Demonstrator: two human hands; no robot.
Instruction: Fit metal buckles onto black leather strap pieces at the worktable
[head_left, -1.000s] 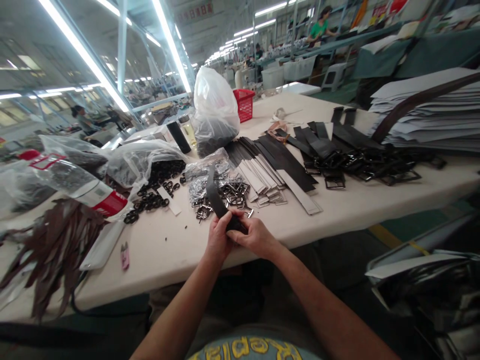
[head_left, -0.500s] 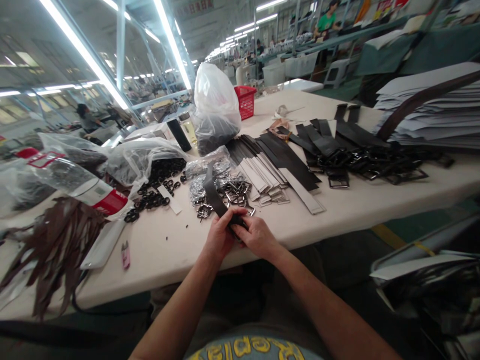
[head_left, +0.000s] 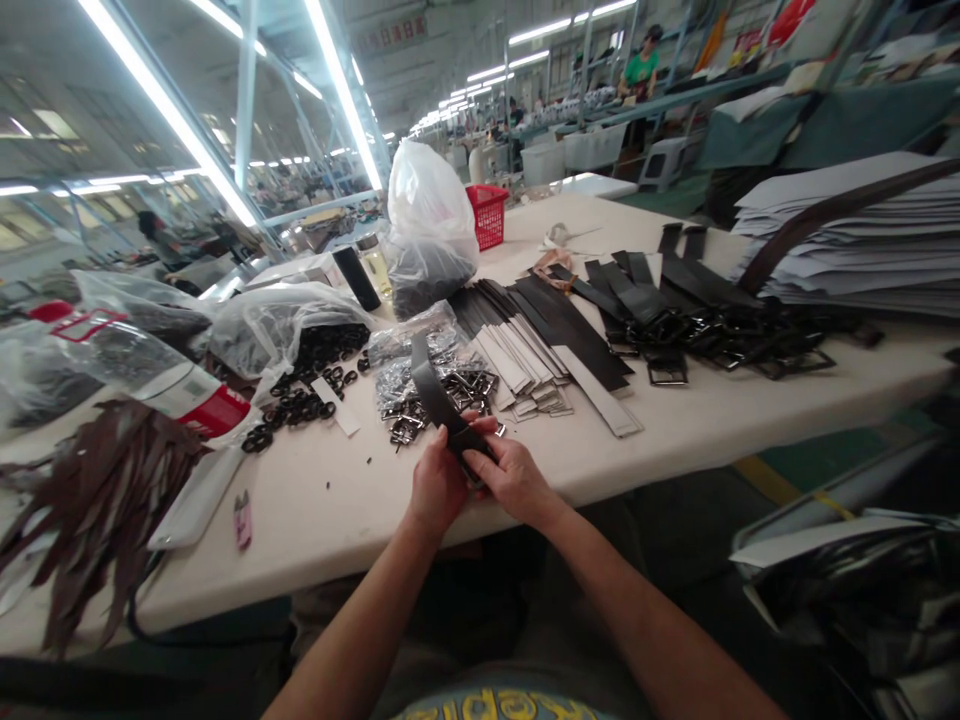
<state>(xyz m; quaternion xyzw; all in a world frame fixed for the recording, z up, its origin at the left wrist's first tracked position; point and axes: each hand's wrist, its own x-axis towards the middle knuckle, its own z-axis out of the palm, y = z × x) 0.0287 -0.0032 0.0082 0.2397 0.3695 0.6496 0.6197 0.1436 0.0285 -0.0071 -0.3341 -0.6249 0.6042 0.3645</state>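
Between my hands, close to the table's front edge, is a black leather strap (head_left: pixel 435 390) whose long end curves up and away. My left hand (head_left: pixel 437 482) pinches it from the left side. From the right, my right hand (head_left: pixel 514 478) grips the near end, thumb on top. What lies under my fingers there is hidden. Just beyond the strap is a pile of metal buckles (head_left: pixel 405 425) beside a clear plastic bag of wrapped buckles (head_left: pixel 416 385). To the right of that, several black straps with pale ends (head_left: pixel 517 355) lie stacked.
Buckled black straps (head_left: pixel 697 330) heap up at the right, before a stack of white sheets (head_left: pixel 847 235). Black rings (head_left: pixel 300 400), pink thread snips (head_left: pixel 241 520), brown strips (head_left: pixel 97 510) and a large plastic bottle (head_left: pixel 150 365) lie left. A red basket (head_left: pixel 489 215) stands behind.
My left hand has shifted its hold, with the thumb now on the strap's left edge and more of the strap showing. The right hand keeps its grip. The view has shifted slightly.
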